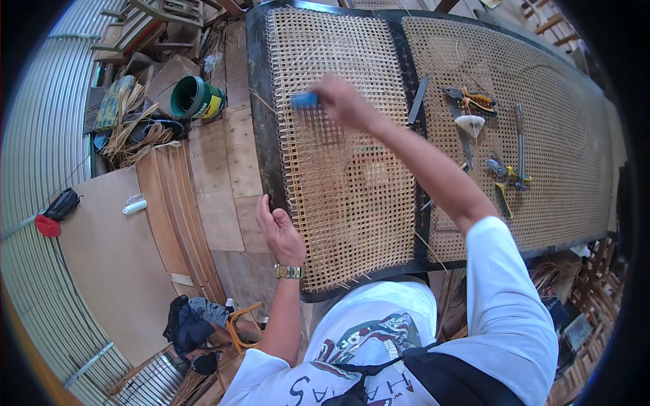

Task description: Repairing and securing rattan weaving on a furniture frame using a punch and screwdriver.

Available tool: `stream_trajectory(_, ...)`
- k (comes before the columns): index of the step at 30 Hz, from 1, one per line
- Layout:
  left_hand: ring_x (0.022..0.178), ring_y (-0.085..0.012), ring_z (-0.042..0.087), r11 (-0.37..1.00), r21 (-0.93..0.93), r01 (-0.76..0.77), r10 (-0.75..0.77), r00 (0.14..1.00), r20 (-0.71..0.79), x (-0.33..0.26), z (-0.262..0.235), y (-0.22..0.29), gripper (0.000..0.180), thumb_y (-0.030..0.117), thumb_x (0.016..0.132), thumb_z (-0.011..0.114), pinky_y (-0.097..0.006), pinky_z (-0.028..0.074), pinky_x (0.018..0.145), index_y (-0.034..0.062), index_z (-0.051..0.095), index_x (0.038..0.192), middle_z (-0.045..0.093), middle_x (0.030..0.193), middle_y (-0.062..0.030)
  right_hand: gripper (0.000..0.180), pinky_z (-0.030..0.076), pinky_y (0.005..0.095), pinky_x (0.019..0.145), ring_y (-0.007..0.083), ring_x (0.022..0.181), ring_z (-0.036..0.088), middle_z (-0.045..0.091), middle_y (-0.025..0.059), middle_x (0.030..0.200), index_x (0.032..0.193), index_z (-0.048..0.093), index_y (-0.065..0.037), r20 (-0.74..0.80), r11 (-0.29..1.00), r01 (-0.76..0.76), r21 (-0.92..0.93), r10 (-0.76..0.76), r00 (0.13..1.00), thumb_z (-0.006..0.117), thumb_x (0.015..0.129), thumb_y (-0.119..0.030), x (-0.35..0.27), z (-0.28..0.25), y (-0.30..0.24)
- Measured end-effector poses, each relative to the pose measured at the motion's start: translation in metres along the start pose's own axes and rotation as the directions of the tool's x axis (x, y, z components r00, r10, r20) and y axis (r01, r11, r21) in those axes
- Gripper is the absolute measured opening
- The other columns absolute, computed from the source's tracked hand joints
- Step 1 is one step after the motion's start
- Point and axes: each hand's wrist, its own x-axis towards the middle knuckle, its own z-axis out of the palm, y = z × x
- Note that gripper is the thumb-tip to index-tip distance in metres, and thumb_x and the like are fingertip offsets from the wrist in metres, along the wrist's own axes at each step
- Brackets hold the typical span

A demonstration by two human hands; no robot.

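Woven cane webbing (352,216) covers a panel of a long dark wooden frame (266,155). My right hand (342,101) is over the far left part of the webbing, closed on a blue object (305,100) that is smeared by motion; its kind cannot be made out. My left hand (281,237) lies at the frame's near left edge, fingers stretched out and holding nothing. Loose strand ends stick out along the webbing's near edge.
On the right-hand cane panel (542,142) lie pliers with orange-black handles (477,101), yellow-handled cutters (501,179), a metal rod (520,142) and a white lump (470,125). A flat blade (418,98) lies on the divider. A green bucket (196,98) stands left, near cane strips (139,122).
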Motion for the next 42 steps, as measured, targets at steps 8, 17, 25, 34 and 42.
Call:
stream_trajectory(8, 0.132, -0.0301, 0.052, 0.798, -0.587, 0.139, -0.138, 0.989, 0.046, 0.094, 0.020, -0.006, 0.062, 0.045, 0.112, 0.031, -0.040, 0.035, 0.116, -0.0069, 0.049, 0.141, 0.057, 0.140, -0.0200, 0.011, 0.051, 0.0417, 0.076, 0.0294, 0.088, 0.061, 0.059, 0.0159, 0.090, 0.102, 0.065, -0.002, -0.043, 0.993, -0.076, -0.093, 0.072, 0.996, 0.065, 0.091, -0.003, -0.020, 0.029, -0.067)
stream_trajectory(17, 0.123, -0.0290, 0.058, 0.834, -0.548, -0.057, 0.025, 0.998, -0.066, 0.187, 0.068, 0.005, 0.042, 0.040, 0.107, 0.051, -0.040, 0.042, 0.107, 0.0042, 0.070, 0.118, 0.065, 0.127, -0.0136, 0.019, 0.055, 0.0346, 0.085, 0.0214, 0.092, 0.065, 0.067, 0.0075, 0.102, 0.112, 0.068, -0.007, 0.054, 0.981, -0.195, 0.012, 0.194, 0.980, 0.064, 0.094, -0.002, 0.031, -0.016, -0.009)
stream_trajectory(25, 0.108, -0.0232, 0.065, 0.938, -0.307, -0.160, 0.114, 0.980, -0.164, 0.185, 0.094, 0.028, 0.013, 0.016, 0.094, 0.074, -0.037, 0.051, 0.097, 0.0050, 0.074, 0.101, 0.070, 0.119, -0.0082, 0.027, 0.053, 0.0448, 0.092, 0.0356, 0.101, 0.068, 0.072, 0.0189, 0.105, 0.107, 0.071, -0.002, -0.486, 0.819, -0.493, -0.294, 0.316, 0.815, 0.067, 0.093, -0.026, 0.097, 0.004, 0.035)
stream_trajectory(34, 0.099, -0.0289, 0.065, 0.972, -0.124, -0.201, 0.168, 0.958, -0.232, 0.204, 0.094, 0.020, 0.027, 0.029, 0.091, 0.076, -0.039, 0.050, 0.091, 0.0035, 0.073, 0.097, 0.071, 0.106, -0.0105, 0.019, 0.052, 0.0410, 0.087, 0.0322, 0.098, 0.066, 0.069, 0.0123, 0.100, 0.108, 0.071, -0.008, -0.049, 0.935, -0.087, -0.343, 0.075, 0.996, 0.070, 0.089, -0.006, -0.042, -0.069, 0.043)
stream_trajectory(42, 0.126, -0.0412, 0.055, 0.996, 0.002, -0.086, 0.086, 0.996, 0.007, 0.203, 0.067, 0.003, 0.093, 0.061, 0.085, 0.073, -0.045, 0.044, 0.108, -0.0077, 0.044, 0.141, 0.056, 0.138, -0.0267, 0.008, 0.046, 0.0422, 0.072, 0.0301, 0.084, 0.062, 0.058, 0.0072, 0.082, 0.095, 0.062, -0.011, -0.207, 0.887, -0.183, -0.423, 0.102, 0.973, 0.060, 0.087, -0.010, -0.284, -0.002, -0.116)
